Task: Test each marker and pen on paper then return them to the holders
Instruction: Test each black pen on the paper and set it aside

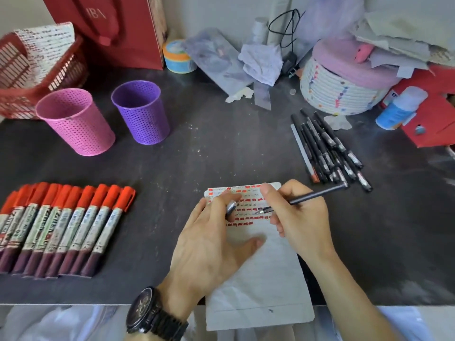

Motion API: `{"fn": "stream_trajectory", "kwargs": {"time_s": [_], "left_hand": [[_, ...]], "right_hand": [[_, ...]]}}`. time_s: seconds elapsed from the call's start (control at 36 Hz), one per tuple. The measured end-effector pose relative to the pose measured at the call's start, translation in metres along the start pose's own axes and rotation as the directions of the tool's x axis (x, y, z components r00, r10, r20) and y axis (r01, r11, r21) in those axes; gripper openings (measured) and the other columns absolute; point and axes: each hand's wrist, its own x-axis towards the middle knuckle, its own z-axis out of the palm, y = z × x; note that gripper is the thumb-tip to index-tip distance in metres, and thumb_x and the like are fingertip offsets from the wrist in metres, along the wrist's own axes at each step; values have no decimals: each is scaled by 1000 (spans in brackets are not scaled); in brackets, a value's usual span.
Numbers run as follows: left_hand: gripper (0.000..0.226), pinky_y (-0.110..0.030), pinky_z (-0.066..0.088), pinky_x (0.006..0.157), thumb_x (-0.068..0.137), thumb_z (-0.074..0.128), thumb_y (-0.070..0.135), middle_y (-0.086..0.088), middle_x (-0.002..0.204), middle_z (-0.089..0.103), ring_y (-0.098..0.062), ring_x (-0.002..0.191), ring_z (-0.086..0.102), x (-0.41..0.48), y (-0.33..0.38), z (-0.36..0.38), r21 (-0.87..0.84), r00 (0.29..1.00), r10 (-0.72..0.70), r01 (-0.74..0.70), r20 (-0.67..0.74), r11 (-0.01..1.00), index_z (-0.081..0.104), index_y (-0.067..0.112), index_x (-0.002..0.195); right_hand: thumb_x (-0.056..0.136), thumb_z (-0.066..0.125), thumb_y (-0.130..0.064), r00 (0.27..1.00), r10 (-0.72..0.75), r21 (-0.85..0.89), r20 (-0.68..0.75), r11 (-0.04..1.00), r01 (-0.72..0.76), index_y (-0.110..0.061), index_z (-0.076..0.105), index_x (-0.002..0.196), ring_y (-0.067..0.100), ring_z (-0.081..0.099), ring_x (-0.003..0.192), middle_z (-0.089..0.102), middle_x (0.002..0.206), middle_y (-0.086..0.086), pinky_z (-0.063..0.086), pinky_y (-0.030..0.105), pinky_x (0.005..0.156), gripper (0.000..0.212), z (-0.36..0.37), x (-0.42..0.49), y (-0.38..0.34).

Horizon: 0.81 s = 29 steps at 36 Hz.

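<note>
Pen (305, 198) in right hand (299, 217); pink holder (73, 121), purple holder (141, 112) upright

I count ten red-capped markers (61, 227) in a row left of the paper (258, 279), and two mesh holders beyond them, one pink (76, 121), one purple (142, 112). Right of the paper I make out roughly ten black pens (327, 148) in a heap, overlap blocking a firm count. One more pen (305, 198) and one cap (231, 208) are in hand over the paper.
</note>
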Motion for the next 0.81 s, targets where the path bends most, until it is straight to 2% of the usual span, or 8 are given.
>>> {"fn": "stream_trajectory", "kwargs": {"time_s": [0.11, 0.19, 0.28, 0.33, 0.56, 0.72, 0.81], "left_hand": [[72, -1, 28, 87, 71, 67, 76, 53, 116, 31, 25, 111, 32, 1, 2, -1, -23, 999, -45, 45, 16, 999, 37, 47, 130], [73, -11, 33, 96, 71, 70, 73, 52, 110, 34, 26, 107, 33, 1, 3, 0, -22, 999, -49, 49, 12, 999, 40, 44, 131], [75, -29, 44, 101, 71, 76, 66, 46, 100, 38, 34, 106, 30, 1, 5, 0, -45, 998, -65, 65, 3, 997, 45, 37, 132], [75, -34, 47, 102, 70, 77, 64, 43, 98, 37, 35, 106, 29, 2, 6, -1, -51, 996, -84, 85, 5, 995, 46, 34, 132], [74, -38, 47, 103, 72, 75, 66, 40, 94, 36, 38, 110, 22, 2, 6, 0, -48, 996, -91, 91, -8, 995, 46, 32, 131], [74, -32, 41, 101, 71, 74, 65, 38, 91, 38, 37, 111, 21, 2, 7, 0, -53, 996, -86, 85, -30, 995, 47, 31, 130], [74, -32, 40, 103, 71, 76, 64, 37, 91, 40, 40, 110, 17, 2, 7, 0, -56, 996, -80, 78, -33, 995, 46, 31, 131]], "right_hand": [[90, 78, -28, 998, -27, -15, -58, 1000, 26, -16, 54, 59, 9, 55, 42, 58, 48, 6, 41, 16, 47, 40, 3, -2, 6], [87, 78, -14, 995, -27, -42, -93, 999, 23, -9, 54, 58, 7, 55, 41, 55, 46, 6, 42, 14, 47, 38, 6, -4, 9], [85, 75, -10, 994, -30, -105, -109, 994, 18, -13, 53, 57, 7, 54, 42, 56, 45, 3, 41, 13, 49, 36, 7, -4, 11], [84, 73, -10, 994, -35, -124, -102, 992, 22, -13, 54, 57, 5, 56, 42, 57, 45, 2, 41, 13, 50, 34, 7, -4, 12], [84, 72, -8, 995, -67, -176, -80, 983, 52, -10, 55, 58, 4, 61, 45, 61, 47, 1, 44, 11, 54, 32, 8, -5, 10], [85, 72, -4, 995, -77, -209, -62, 976, 62, -3, 56, 61, 11, 63, 46, 59, 50, 5, 45, 15, 51, 29, 7, -5, 8], [84, 71, -4, 995, -72, -219, -65, 974, 56, -3, 55, 60, 19, 61, 48, 58, 51, 8, 46, 21, 50, 29, 8, -4, 7]]}}
